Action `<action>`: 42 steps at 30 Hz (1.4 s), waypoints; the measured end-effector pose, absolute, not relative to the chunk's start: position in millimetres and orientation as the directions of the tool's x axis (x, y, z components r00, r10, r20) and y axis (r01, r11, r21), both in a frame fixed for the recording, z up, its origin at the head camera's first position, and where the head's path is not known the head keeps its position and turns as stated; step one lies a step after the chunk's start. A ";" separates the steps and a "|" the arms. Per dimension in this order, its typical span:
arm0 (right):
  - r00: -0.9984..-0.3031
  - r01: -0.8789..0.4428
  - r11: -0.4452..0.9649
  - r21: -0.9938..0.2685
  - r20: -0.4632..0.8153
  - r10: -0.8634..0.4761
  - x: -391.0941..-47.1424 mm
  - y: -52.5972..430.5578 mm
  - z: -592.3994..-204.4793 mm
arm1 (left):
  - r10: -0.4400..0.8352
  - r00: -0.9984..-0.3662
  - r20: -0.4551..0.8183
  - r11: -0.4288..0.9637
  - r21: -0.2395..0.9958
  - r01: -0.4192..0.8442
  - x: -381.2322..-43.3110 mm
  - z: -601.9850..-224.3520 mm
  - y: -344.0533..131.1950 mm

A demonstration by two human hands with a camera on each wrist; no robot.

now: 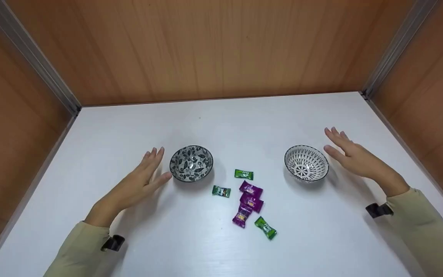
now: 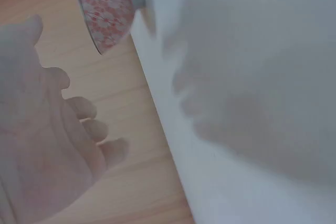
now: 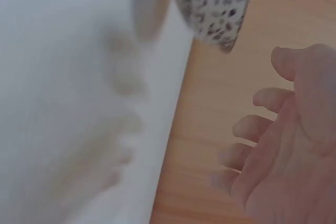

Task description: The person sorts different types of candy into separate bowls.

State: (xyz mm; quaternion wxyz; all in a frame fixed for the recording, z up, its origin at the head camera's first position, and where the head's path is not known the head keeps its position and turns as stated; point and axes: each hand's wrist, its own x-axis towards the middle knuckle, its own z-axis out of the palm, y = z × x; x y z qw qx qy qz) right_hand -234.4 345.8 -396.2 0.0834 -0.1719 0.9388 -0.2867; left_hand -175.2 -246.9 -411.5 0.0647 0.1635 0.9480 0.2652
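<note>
A round bowl (image 1: 191,163) with a dark leaf pattern inside stands left of the middle; the left wrist view shows its pink flowered outside (image 2: 107,9). My left hand (image 1: 135,186) hovers at its left side, fingers extended, thumb tip by the rim. A gap shows between them in the left wrist view. Farther right is a white bowl (image 1: 307,163) with dark dashes inside. Just off its right side, my right hand (image 1: 363,161) is held with fingers spread and nothing in it. Between the bowls lie three purple-wrapped candies (image 1: 251,202) and three green-wrapped candies (image 1: 243,174).
The white table (image 1: 160,246) carries both bowls and the candies. Wooden panels (image 1: 221,50) wall in its back and both sides, with metal strips at the corners. Each sleeve has a black clip (image 1: 112,243) near the wrist.
</note>
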 end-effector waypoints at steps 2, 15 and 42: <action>-0.925 -0.259 0.705 -0.661 -0.042 -0.379 -233.2 341.7 -393.0 | 0.362 -0.931 -0.042 0.734 0.628 0.257 -177.8 -411.5 -245.9; -0.865 -0.249 0.262 -0.932 0.092 -0.494 -217.3 291.4 -383.1 | 0.369 -0.928 -0.051 0.357 0.930 0.091 -201.0 -426.3 -238.2; -0.657 -0.340 0.395 -0.854 -0.084 -0.749 -208.6 189.7 -422.3 | 0.342 -0.934 -0.104 0.315 0.949 0.010 -212.3 -443.8 -210.1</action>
